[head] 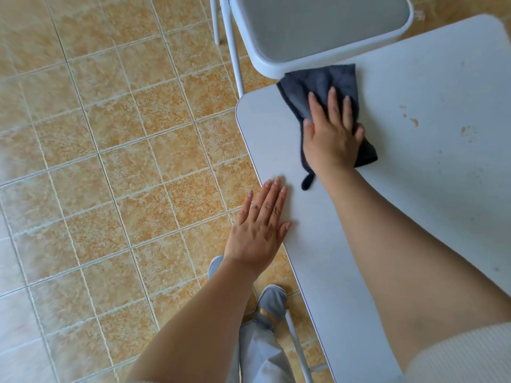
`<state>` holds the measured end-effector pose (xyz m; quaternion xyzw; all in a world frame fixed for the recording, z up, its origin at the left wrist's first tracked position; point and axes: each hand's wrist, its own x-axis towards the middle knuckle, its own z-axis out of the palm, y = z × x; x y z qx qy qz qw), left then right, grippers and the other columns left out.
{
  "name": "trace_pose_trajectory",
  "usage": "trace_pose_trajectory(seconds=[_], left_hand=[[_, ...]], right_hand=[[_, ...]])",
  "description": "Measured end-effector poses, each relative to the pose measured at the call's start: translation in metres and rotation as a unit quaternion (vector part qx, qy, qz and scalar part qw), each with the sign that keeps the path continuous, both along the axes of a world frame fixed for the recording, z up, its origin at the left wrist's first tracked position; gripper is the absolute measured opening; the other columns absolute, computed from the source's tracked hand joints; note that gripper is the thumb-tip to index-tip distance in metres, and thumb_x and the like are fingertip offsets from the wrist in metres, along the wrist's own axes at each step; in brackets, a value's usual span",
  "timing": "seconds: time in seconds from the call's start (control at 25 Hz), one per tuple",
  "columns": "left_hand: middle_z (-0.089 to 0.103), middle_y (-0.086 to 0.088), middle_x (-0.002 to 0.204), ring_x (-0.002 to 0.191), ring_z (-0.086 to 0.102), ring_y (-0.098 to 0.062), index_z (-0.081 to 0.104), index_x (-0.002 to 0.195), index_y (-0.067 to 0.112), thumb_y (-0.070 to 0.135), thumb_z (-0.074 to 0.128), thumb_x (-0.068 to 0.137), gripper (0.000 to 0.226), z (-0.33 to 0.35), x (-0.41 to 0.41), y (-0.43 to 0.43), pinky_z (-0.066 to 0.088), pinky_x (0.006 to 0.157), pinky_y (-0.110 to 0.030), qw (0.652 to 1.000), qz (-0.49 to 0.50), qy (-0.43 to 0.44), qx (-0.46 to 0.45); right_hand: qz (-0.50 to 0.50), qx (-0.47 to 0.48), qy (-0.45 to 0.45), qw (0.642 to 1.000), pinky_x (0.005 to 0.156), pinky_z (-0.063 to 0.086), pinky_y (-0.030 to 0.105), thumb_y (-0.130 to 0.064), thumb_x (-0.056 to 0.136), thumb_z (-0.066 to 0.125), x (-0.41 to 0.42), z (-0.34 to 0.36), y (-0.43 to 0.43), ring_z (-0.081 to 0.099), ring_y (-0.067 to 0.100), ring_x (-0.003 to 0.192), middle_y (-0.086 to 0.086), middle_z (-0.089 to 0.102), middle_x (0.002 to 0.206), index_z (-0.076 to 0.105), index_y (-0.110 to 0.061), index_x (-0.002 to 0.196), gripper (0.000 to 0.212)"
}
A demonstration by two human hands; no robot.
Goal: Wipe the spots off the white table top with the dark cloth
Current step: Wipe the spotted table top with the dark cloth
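Two flat hands: right hand (331, 134) on one cloth (318, 87).

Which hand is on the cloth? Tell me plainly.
The right hand, pressed flat on the dark cloth near the table's far corner. The left hand lies bare on the white table top at its near edge.

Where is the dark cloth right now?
The dark cloth lies on the white table top near its far-left corner, under the flat right hand, beside the chair.
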<state>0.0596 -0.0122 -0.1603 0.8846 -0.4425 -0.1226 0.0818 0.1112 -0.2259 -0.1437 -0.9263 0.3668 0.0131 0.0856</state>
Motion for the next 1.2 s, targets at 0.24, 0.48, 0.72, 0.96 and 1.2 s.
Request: trace_pose_trajectory(seconds=[0.24, 0.48, 0.72, 0.96, 1.2], left_hand=[[0.000, -0.005, 0.163, 0.150, -0.001, -0.020, 0.005, 0.155, 0.010, 0.045, 0.018, 0.104, 0.063, 0.003, 0.000, 0.001, 0.014, 0.121, -0.044, 1.000, -0.003, -0.009, 0.002], [0.000, -0.005, 0.163, 0.150, -0.001, -0.020, 0.006, 0.155, 0.010, 0.046, 0.016, 0.104, 0.063, 0.001, -0.003, 0.000, 0.012, 0.121, -0.044, 1.000, 0.002, -0.009, 0.004], [0.003, -0.005, 0.163, 0.150, 0.001, -0.021, 0.007, 0.155, 0.010, 0.046, 0.014, 0.102, 0.064, 0.003, -0.004, -0.001, 0.013, 0.121, -0.043, 0.999, 0.012, -0.024, 0.020], [0.000, -0.003, 0.163, 0.150, -0.003, -0.018, 0.003, 0.155, 0.013, 0.046, 0.016, 0.102, 0.063, 0.007, -0.006, -0.003, 0.006, 0.121, -0.041, 0.999, 0.024, -0.018, 0.019], [0.002, -0.005, 0.163, 0.150, -0.003, -0.019, 0.007, 0.155, 0.010, 0.041, 0.016, 0.102, 0.062, 0.007, -0.009, -0.007, 0.004, 0.121, -0.042, 0.999, 0.037, -0.017, 0.014]], right_hand=[[0.205, -0.074, -0.045, 0.975, 0.102, 0.036, 0.047, -0.038, 0.103, 0.040, -0.044, -0.005, 0.024, 0.035, 0.021, 0.147, -0.005, 0.039, 0.158, 0.045, -0.039, 0.145, 0.043], [0.074, -0.089, -0.023, 0.993, 0.099, 0.039, 0.046, -0.038, 0.103, 0.038, -0.126, -0.001, -0.016, 0.035, 0.021, 0.147, -0.005, 0.038, 0.159, 0.045, -0.039, 0.145, 0.042], [-0.001, -0.042, -0.045, 0.998, 0.104, 0.036, 0.051, -0.040, 0.102, 0.041, -0.074, -0.008, 0.022, 0.033, 0.026, 0.148, -0.001, 0.036, 0.160, 0.044, -0.036, 0.147, 0.045], [0.077, -0.114, -0.032, 0.990, 0.096, 0.041, 0.044, -0.036, 0.106, 0.038, -0.187, -0.002, 0.018, 0.041, 0.023, 0.144, -0.004, 0.041, 0.157, 0.047, -0.036, 0.145, 0.041], [-0.115, -0.025, -0.019, 0.993, 0.110, 0.029, 0.052, -0.043, 0.104, 0.035, -0.116, -0.002, -0.012, 0.018, 0.023, 0.153, -0.005, 0.023, 0.165, 0.033, -0.041, 0.151, 0.047]])
